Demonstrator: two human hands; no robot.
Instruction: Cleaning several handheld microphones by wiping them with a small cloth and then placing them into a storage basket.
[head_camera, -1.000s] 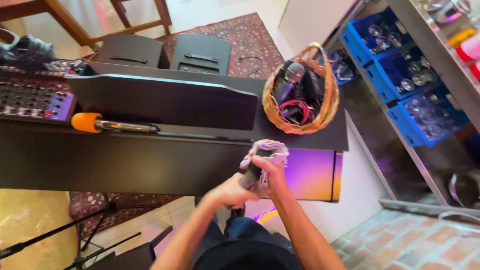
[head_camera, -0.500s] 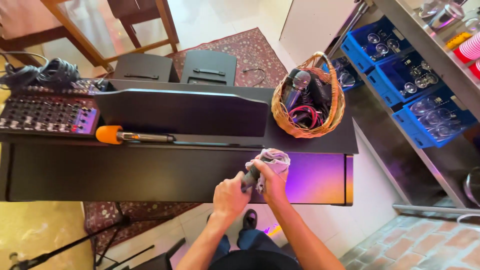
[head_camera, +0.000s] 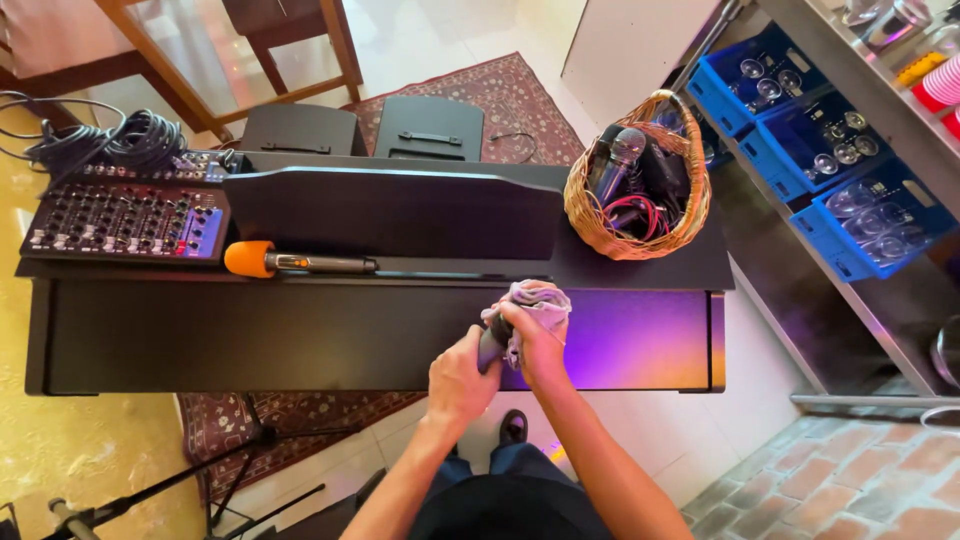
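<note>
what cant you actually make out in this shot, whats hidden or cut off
Head view, the only one:
- The dark object in the left hand: its top is wrapped by the grey cloth under the right hand, so its kind is unclear.
- Wicker basket: its wall hides the lower contents.
- Glasses in the blue crates: too small to count.
- Cable coil: runs off the left edge.
</note>
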